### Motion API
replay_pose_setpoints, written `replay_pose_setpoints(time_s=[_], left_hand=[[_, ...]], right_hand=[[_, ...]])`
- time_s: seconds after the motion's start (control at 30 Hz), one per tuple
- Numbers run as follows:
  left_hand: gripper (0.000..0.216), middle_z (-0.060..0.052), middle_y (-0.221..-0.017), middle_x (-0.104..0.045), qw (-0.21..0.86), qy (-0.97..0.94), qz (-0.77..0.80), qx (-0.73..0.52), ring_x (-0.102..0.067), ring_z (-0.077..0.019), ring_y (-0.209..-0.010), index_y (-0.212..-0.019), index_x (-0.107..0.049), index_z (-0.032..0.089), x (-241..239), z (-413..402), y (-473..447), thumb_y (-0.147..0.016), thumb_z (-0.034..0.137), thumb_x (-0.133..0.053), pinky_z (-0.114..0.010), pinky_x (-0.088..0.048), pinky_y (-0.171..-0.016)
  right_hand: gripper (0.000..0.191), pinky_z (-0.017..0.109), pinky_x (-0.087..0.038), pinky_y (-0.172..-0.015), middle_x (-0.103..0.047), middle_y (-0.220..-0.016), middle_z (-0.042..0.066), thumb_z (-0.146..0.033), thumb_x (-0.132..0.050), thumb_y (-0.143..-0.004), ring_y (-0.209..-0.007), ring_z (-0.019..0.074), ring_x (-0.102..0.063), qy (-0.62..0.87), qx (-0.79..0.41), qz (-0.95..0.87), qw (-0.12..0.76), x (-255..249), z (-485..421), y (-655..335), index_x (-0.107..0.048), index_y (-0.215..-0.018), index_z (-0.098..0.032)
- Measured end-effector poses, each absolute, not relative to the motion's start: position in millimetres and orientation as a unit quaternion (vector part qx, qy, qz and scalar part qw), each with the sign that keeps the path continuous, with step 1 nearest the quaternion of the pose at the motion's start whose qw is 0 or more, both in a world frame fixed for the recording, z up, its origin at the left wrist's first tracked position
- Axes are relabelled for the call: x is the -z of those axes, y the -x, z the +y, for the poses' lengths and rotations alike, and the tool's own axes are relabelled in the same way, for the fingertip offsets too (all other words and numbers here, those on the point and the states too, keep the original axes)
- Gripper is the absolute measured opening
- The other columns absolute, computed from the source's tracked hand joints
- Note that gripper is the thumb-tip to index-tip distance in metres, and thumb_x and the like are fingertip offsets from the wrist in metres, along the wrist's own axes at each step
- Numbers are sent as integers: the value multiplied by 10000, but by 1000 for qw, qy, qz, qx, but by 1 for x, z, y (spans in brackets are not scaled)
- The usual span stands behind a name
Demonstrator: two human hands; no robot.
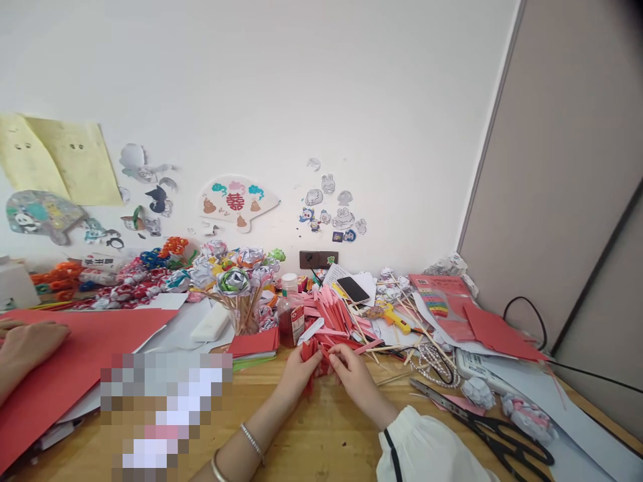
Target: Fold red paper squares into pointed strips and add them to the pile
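My left hand [303, 369] is closed around folded red paper [308, 349] at the middle of the table's near side. My right hand [354, 376] meets it from the other side, its thumb and fingertips pinched on the same red paper. My fingers cover part of the paper, so its exact shape is hard to make out. Just behind my hands lies a heap of red and pink paper strips [331, 313]. A bottle [290, 320] with a red label stands beside the heap, near my left hand.
Large black-handled scissors [472, 418] lie to the right, near a yellow glue gun [394, 317] and a beaded string [435, 365]. A phone [353, 290] rests at the back. Paper flowers [234, 281] stand left. Another person's hand [33, 348] lies on a red sheet [100, 335].
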State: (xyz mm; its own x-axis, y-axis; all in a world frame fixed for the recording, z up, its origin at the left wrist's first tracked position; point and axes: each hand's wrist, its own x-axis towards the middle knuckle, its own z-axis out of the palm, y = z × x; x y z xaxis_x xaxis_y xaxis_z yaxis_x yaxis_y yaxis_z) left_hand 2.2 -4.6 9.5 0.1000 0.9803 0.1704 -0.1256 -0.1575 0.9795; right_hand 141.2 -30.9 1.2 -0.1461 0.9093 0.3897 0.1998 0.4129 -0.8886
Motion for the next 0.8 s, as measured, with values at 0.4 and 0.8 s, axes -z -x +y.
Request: replay_pose_setpoints(time_s=[0.4, 0.8], left_hand=[[338, 42, -458, -524, 510, -546, 405, -526, -462, -101, -418, -563, -508, 174, -13, -7, -4, -550, 441, -714, -211, -357, -434], [249, 44, -452, -564, 526, -559, 385, -513, -453, -92, -359, -644, -496, 182, -6, -6, -5, -578, 335, -680, -194, -348, -390]], right_hand=[[223, 247, -400, -617, -582, -741, 12, -330, -400, -911, -677, 162, -540, 427, -263, -719, 481, -1, -34, -143, -571, -907, -187], [242, 243, -404, -620, -613, -734, 17, -152, -348, -885, -662, 158, -567, 435, -185, -772, 425, -3, -34, -140, -575, -813, -197]])
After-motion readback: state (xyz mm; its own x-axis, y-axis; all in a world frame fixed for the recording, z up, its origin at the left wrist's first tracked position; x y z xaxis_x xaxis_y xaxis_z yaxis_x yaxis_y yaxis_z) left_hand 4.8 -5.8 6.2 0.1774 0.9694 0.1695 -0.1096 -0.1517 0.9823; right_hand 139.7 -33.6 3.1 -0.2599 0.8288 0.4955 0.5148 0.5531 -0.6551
